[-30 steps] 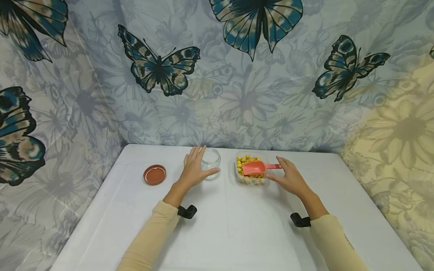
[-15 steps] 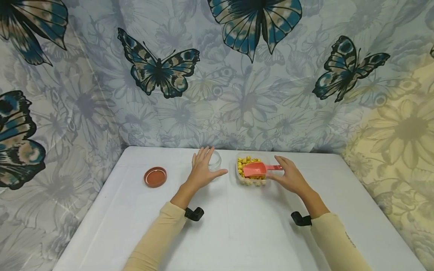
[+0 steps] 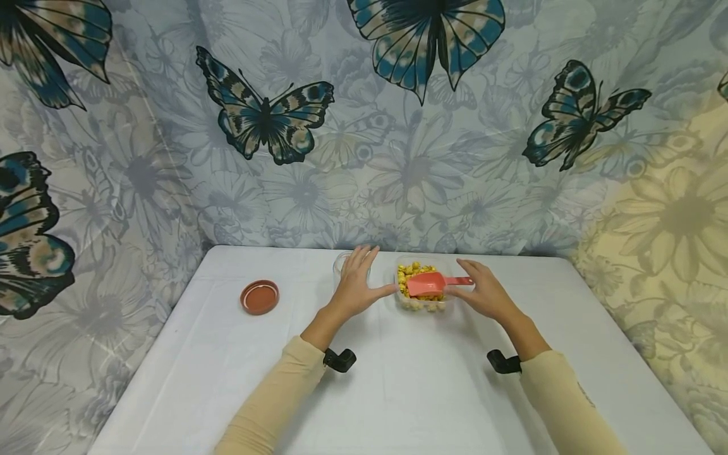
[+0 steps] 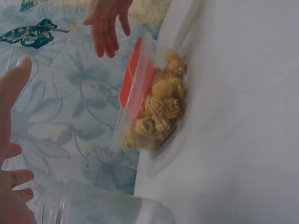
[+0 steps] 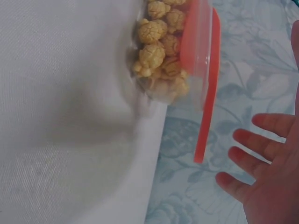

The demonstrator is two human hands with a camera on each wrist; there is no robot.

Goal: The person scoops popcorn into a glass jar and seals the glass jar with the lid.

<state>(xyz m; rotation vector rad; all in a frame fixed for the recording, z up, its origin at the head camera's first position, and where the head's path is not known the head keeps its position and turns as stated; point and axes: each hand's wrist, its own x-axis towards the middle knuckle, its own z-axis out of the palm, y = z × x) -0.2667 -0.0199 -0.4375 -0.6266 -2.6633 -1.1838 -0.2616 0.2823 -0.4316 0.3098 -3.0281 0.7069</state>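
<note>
A clear plastic tub (image 5: 202, 88) of caramel popcorn (image 4: 161, 100) stands at the back of the table, with a red scoop (image 3: 428, 284) lying on top, its handle pointing right. Just right of the tub, my right hand (image 3: 483, 294) hovers by the scoop handle; the right wrist view shows a gap between fingers and handle. My left hand (image 3: 357, 287) is held in the air with thumb and fingers spread, its thumb reaching towards the tub's left side. Behind it stands a clear jar (image 4: 107, 205), partly hidden by that hand in the head view.
A brown round lid (image 3: 259, 297) lies on the white table (image 3: 398, 392), left of the jar. A butterfly-printed cloth (image 3: 364, 189) hangs right behind the table's back edge. Each wrist bears a small black camera.
My left hand has moved right, from the left side of the jar across its front towards the tub. The right hand has hardly moved; the scoop, tub and lid stay in place.
</note>
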